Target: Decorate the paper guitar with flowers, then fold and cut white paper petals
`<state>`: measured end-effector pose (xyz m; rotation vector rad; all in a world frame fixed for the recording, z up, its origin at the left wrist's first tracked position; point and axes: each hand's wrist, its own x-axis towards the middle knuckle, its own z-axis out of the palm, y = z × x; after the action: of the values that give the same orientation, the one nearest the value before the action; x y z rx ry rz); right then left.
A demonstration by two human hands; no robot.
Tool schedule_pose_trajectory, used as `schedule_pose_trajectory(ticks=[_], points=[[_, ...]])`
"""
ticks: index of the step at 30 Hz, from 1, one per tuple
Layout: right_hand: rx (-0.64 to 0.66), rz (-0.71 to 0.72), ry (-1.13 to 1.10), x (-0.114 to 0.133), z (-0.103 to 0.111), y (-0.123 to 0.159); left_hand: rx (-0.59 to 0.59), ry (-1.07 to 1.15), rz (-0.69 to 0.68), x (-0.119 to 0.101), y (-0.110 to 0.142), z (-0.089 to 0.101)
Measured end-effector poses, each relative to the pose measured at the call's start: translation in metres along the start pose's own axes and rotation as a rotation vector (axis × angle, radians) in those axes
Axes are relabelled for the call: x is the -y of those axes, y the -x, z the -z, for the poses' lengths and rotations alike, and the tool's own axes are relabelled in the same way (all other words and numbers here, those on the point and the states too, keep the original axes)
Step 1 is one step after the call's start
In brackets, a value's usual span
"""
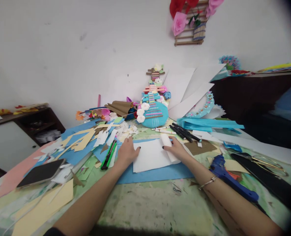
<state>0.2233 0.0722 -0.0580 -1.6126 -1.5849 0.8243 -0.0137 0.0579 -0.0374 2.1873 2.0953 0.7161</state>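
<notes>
A white paper sheet (149, 156) lies on a blue sheet (157, 175) in front of me, its right end curled into a roll (169, 149). My right hand (178, 150) is closed around that roll, thumb on the near side. At the sheet's left edge rests my left hand (128, 151), open, with its thumb spread toward the paper. Just left of it is a green utility knife (108, 155). Several markers (184, 132) lie beyond my right hand, beside a piece of brown card (201, 147).
A blue glue gun (223, 173) and gold-handled scissors (268, 164) lie to the right. Paper scraps (101, 136) and a dark phone-like slab (41, 173) cover the left. At the back, a blue paper guitar-like craft (155, 114) leans near the wall.
</notes>
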Motion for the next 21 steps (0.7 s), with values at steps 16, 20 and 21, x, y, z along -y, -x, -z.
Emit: schedule_pose_trajectory(ticks=[16, 20, 21], points=[[-0.342, 0.102, 0.495, 0.014, 0.036, 0.008, 0.362, -0.111, -0.446, -0.027, 0.018, -0.036], [-0.315, 0.217, 0.009, 0.016, 0.037, 0.004, 0.321, 0.105, -0.403, -0.024, 0.015, -0.035], [-0.28, 0.228, -0.104, 0.019, 0.031, 0.006, 0.27, 0.211, -0.364, -0.023, 0.013, -0.033]])
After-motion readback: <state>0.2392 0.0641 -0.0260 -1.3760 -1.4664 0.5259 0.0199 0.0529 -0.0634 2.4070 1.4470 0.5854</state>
